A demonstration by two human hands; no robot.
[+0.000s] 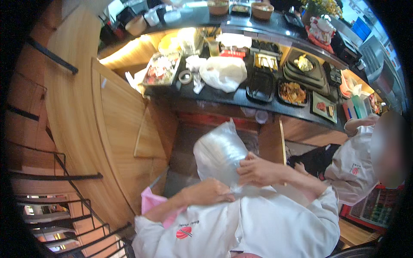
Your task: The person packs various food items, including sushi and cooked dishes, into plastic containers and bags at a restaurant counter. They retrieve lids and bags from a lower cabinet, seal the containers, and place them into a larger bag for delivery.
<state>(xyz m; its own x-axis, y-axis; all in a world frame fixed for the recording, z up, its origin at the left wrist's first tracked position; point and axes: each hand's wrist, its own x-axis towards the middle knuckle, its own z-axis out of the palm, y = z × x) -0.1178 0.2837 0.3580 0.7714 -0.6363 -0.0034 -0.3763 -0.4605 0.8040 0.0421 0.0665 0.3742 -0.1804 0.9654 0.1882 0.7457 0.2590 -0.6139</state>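
Close to the chest, a clear plastic bag of stacked lids or containers [222,151] is held between both hands; its exact contents are blurred. My right hand [255,171] grips the near right side of the bag. At the bag's near end, my left hand [209,192] has its fingers curled on the plastic. Beyond, on the dark counter [213,96], lie a white plastic bag [224,72], a roll of tape [185,77], a metal tray of wrapped items [162,68], an empty black tray [261,86] and a black tray of cooked food [293,93].
A co-worker [351,164] in a white jacket stands at the right by the counter. A rectangular plate [324,106] with meat lies near that counter edge. Wooden cabinet panels [119,122] rise at the left. Paper bowls [262,10] stand on the upper shelf. A pink cloth [153,201] is beside my left forearm.
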